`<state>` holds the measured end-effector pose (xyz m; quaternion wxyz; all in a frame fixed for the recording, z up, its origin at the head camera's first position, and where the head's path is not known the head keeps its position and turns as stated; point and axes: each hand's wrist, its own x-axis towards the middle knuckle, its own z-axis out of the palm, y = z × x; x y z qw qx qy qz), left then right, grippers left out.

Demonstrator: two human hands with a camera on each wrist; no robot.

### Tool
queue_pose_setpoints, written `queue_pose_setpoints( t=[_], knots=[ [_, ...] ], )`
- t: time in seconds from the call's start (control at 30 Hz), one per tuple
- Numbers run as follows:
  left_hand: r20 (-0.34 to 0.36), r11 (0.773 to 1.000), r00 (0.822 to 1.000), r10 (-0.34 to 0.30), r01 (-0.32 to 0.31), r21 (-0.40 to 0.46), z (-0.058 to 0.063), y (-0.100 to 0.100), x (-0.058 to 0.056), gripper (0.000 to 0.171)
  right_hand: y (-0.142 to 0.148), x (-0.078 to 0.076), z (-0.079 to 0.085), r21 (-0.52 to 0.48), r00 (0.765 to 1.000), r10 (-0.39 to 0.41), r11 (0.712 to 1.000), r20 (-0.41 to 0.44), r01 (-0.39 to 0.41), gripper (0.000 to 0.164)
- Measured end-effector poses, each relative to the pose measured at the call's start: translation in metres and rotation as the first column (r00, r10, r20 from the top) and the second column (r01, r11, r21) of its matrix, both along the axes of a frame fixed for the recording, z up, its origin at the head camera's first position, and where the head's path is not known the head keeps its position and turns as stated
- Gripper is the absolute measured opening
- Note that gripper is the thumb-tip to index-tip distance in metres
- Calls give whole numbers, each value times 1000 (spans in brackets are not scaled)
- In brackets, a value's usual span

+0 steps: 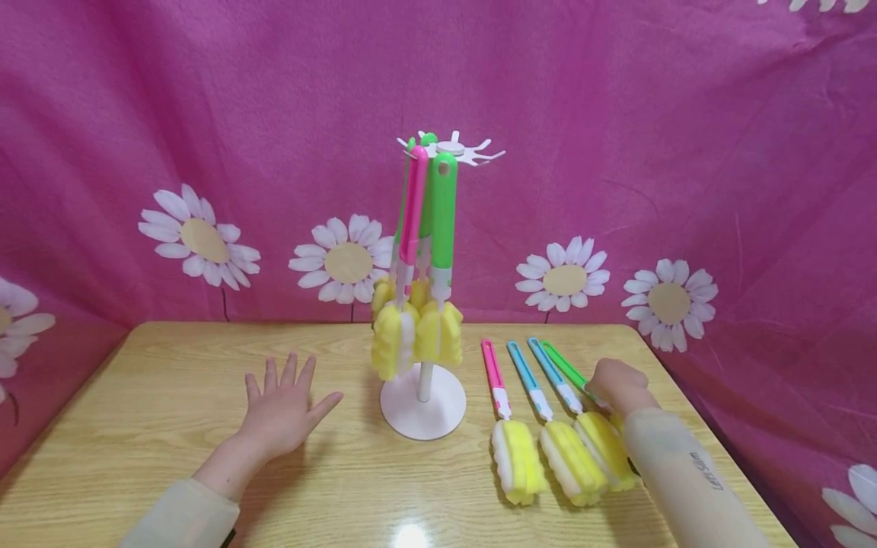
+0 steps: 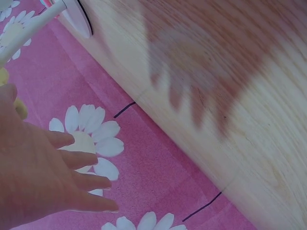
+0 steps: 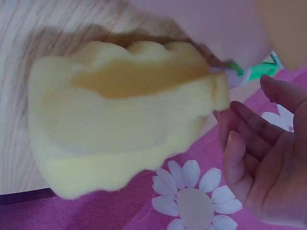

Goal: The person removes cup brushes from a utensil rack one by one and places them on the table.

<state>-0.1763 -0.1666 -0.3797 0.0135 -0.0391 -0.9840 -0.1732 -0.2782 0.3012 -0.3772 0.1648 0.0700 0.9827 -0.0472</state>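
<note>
My left hand (image 1: pixel 279 415) is spread out above the left part of the wooden table, holding nothing. In the left wrist view its fingers (image 2: pixel 86 182) are straight and apart. At the right, my right hand (image 1: pixel 620 384) is at the neck of a sponge bottle brush with a green handle (image 1: pixel 565 365). The right wrist view shows this brush's yellow sponge head (image 3: pixel 129 115) up close. There, the fingertips (image 3: pixel 230 139) are beside the neck end of the sponge, bent, with the thumb apart from them.
A white rack (image 1: pixel 423 403) stands mid-table, with several pink and green sponge brushes hanging from its left side. Left of my right hand lie a pink brush (image 1: pixel 495 373) and two blue ones, the nearer a blue brush (image 1: pixel 526 373). Behind hangs a pink flowered cloth (image 1: pixel 617 114).
</note>
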Motion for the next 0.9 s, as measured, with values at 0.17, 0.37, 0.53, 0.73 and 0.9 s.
queue_pose_setpoints(
  t=[0.17, 0.37, 0.53, 0.73, 0.9],
  knots=[
    [-133, 1000, 991, -1, 4, 24, 4, 5, 0, 71, -1, -2, 4, -10, 1000, -9, 1000, -16, 9, 27],
    [-400, 979, 915, 48, 36, 200, 25, 21, -5, 43, -7, -3, 11, -24, 1000, -9, 1000, -28, 9, 32],
    [-499, 951, 865, 51, 111, 289, 50, 36, -10, 32, -14, -3, 14, -28, 1000, 3, 1000, -27, -3, 33],
    [-489, 907, 871, 49, 167, 387, 81, 55, -19, 35, -19, -2, 14, -27, 1000, 8, 1000, -28, -9, 34],
    [-455, 878, 889, 55, 174, 446, 100, 69, -29, 37, -21, -2, 13, -29, 1000, 6, 1000, -28, -6, 32]
  ],
)
